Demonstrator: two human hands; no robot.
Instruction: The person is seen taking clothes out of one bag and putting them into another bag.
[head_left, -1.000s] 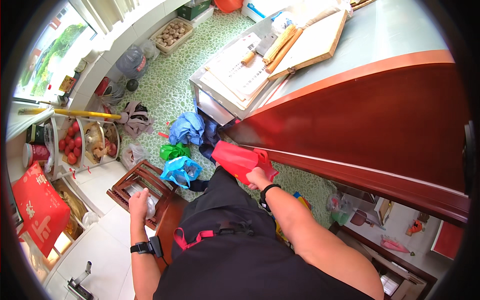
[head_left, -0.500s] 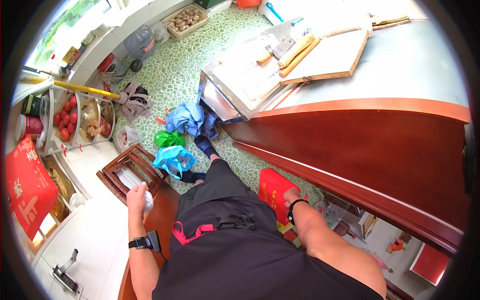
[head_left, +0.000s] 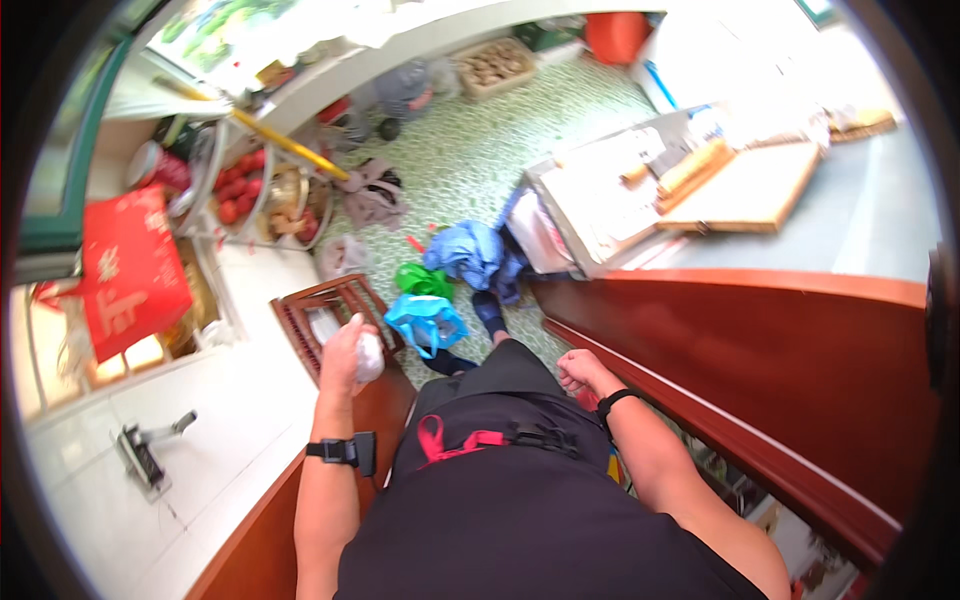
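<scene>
My left hand [head_left: 342, 356] is closed around a small white bundle [head_left: 369, 358], smooth and rounded, perhaps thin plastic; blur hides its kind. It is over the wooden stool [head_left: 352, 290]. My right hand [head_left: 586, 371] is closed in front of my right thigh, beside the dark red counter side. Just below its fingers shows a bit of a red bag [head_left: 586, 399]; my hand and body cover most of it. A bright blue bag [head_left: 427, 321] and a green bag [head_left: 424, 280] lie on the floor by my feet, next to crumpled blue cloth [head_left: 470, 252].
To the right runs a counter [head_left: 740, 340] bearing a wooden board [head_left: 750, 190]. At left stand a shelf with red fruit [head_left: 238, 188], a large red bag [head_left: 133, 275] and a yellow pole [head_left: 285, 143]. A tray of roundish things [head_left: 495, 68] sits at the back.
The view has swung left, so the room appears shifted right. My right hand has come inward and up toward my thigh; most of the red bag has gone out of sight. The left still grips the white bundle.
</scene>
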